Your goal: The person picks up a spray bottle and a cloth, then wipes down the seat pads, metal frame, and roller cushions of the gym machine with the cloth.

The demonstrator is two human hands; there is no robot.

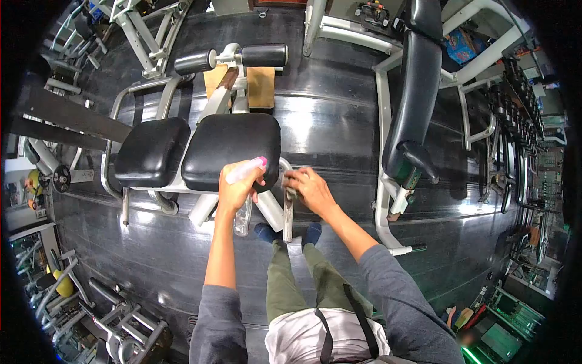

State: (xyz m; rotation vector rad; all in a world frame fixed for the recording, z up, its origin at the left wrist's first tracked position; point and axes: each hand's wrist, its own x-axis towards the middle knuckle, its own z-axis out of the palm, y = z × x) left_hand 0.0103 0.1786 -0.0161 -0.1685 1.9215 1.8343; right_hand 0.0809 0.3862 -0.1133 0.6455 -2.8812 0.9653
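Note:
My left hand is wrapped round a spray bottle with a white and pink head. Its clear body hangs below my fist, in front of the machine's black padded seat. Just to the right, my right hand is closed at the top of a grey metal handle bar beside the seat. A small greyish-brown cloth seems to be pressed between these fingers and the bar; my hand hides most of it.
A second black pad adjoins the seat on the left. Black foam rollers sit on the machine's far end. To the right stands a long black bench on a white frame. Dumbbell racks line the far right. My feet stand close to the bar.

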